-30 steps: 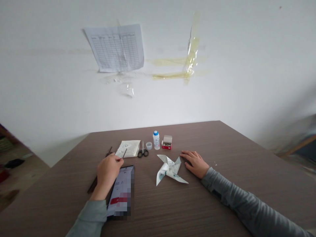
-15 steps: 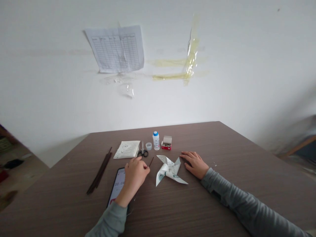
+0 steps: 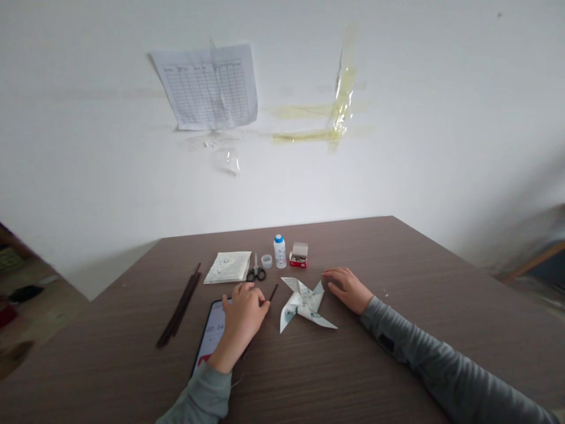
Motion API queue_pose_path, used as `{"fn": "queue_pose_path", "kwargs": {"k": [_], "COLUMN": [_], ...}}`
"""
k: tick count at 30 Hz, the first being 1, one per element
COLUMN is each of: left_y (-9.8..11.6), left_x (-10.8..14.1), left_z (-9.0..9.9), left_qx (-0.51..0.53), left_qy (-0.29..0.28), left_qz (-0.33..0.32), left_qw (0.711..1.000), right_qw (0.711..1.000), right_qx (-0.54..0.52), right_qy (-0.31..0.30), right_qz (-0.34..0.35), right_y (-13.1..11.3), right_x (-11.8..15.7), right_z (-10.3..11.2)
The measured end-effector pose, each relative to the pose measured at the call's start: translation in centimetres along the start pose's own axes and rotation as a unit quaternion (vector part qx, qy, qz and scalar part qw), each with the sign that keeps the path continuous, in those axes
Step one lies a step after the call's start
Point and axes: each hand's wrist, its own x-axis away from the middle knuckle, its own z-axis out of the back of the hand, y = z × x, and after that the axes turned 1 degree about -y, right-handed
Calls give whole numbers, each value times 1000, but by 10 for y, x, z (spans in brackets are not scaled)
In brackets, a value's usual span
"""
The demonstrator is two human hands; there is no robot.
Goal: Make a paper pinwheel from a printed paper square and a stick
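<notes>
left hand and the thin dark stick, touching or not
Touching: the head view shows the thin dark stick running out from under the fingertips of the left hand, with no gap between them.

A wood-grain table (image 3: 397, 247) holds a paper pinwheel (image 3: 304, 303), scissors (image 3: 256, 272), a phone (image 3: 210, 335) and sticks (image 3: 179, 307).

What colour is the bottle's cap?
The cap is blue, in the head view.

Folded paper pinwheel (image 3: 304, 305) lying flat on the counter (image 3: 397, 253), four pointy blades with faint print on them, right hand (image 3: 346, 290) resting open just beside one tip. Left hand (image 3: 242, 321) is pinching a thin dark stick (image 3: 273, 292), its end poking out near the pinwheel.
</notes>
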Motion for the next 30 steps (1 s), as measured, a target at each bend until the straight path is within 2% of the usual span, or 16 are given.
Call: {"fn": "queue_pose_path", "kwargs": {"k": [4,7,9,13,20,23,30], "left_y": [-2,-1,0,3,6,7,10], "left_x": [1,2,2,2,8,11,12], "left_z": [1,2,1,-2,-1,-1,0], "left_qx": [-1,-5,-5,-2,4,1,-1], "left_qy": [-4,-15,-24,-19,8,21,26], "left_qz": [0,3,5,1,5,-2,-6], "left_qw": [1000,1000,1000,1000,1000,1000,1000], "right_qw": [999,999,997,997,996,997,994], "right_qx": [-26,-28,-24,-3,-21,-37,-66], "right_qy": [3,-33,-64,-79,-86,-73,-37], "right_qz": [27,33,31,11,4,2,74], "right_y": [-16,-33,-43,-56,-49,-43,-34], "right_x": [-10,-17,-21,-29,-39,-39,-33], "right_z": [9,10,5,-14,-33,-33,-26]}}
